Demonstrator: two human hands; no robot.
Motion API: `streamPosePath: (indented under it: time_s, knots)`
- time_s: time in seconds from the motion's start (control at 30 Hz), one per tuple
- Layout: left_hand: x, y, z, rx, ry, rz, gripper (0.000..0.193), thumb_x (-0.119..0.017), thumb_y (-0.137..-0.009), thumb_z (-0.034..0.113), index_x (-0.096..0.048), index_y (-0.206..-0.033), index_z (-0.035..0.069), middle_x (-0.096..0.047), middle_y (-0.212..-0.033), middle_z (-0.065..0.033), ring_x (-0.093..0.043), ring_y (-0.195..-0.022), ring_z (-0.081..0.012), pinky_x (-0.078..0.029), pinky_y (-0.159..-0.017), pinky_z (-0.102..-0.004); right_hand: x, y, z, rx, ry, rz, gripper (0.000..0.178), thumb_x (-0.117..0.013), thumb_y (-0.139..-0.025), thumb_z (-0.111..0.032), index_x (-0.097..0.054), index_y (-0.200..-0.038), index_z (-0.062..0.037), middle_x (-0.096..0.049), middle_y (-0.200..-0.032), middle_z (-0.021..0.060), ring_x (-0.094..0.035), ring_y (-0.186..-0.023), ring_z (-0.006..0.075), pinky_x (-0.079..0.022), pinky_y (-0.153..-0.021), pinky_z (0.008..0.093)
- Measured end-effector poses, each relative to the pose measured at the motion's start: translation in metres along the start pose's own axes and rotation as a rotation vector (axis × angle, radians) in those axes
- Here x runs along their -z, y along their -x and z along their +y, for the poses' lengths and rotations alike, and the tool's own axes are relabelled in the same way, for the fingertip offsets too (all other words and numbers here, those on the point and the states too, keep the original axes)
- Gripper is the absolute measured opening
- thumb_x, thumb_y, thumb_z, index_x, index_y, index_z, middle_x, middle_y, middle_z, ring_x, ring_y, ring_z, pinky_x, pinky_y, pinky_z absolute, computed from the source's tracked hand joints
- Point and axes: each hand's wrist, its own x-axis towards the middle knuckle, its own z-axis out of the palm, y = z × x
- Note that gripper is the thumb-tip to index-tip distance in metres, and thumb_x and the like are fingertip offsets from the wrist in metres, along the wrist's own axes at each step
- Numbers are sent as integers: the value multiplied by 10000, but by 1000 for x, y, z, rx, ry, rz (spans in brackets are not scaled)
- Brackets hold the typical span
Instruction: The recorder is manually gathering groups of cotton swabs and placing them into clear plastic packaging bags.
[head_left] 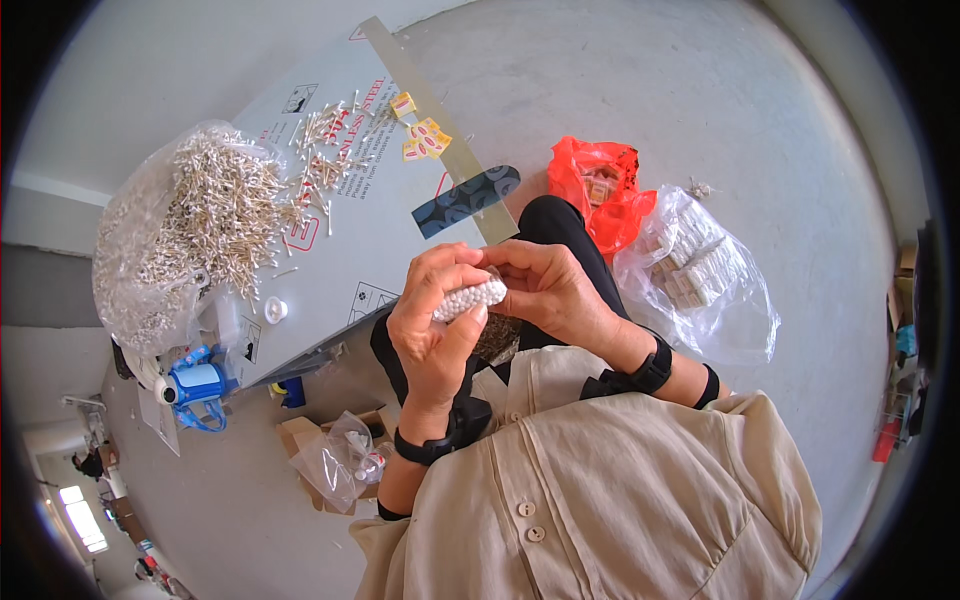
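In the head view, someone sits by the grey table, working just off its near edge. The left hand curls its fingers and thumb firmly around a bundle of white-tipped swabs; the right hand pinches the bundle's right end between thumb and bent fingers. On the table's left part I see a clear bag spilling swabs, a small white lid near it, and yellow cards toward the far end. A blue bottle sits at the table's near left corner. Right of the table, on the floor, lie a red bag and white packs in clear plastic.
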Motion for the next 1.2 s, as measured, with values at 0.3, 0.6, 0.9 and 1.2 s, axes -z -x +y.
streamPosePath:
  time_s: [0.3, 0.6, 0.9, 1.2]
  knots:
    - [-5, -2, 2, 96, 139, 24, 200, -576, -722, -24, -626, -916, -17, -619, -1065, -135, -601, -1017, -235, -479, -892, -325, -1, 0, 2, 29, -11, 20, 289, -692, -819, 22, -620, -1092, 79, -671, -984, 75, -620, -912, 98, -529, -809, 256]
    - [6, -7, 4, -150, -219, 9, 296, -805, -680, 60, -652, -930, 16, -647, -997, -90, -596, -972, -270, -491, -843, -352, 3, -2, 1, 75, 233, -31, 292, -692, -769, 35, -658, -1058, 4, -678, -988, 96, -650, -882, 142, -529, -772, 276]
    - [5, -3, 12, -99, -242, 43, 337, -843, -654, 123, -687, -941, 38, -605, -916, -54, -569, -883, -230, -480, -763, -334, 7, -3, -14, 421, 601, -46, 325, -747, -709, -16, -689, -1028, -45, -669, -1008, 84, -581, -943, 251, -469, -828, 351]
    - [11, -3, 9, -111, -249, 38, 313, -836, -673, 163, -695, -917, 27, -577, -892, -47, -547, -846, -227, -466, -728, -314, 7, -5, -14, 479, 523, -64, 262, -777, -700, -58, -685, -946, -39, -667, -899, 62, -576, -825, 236, -465, -745, 347]
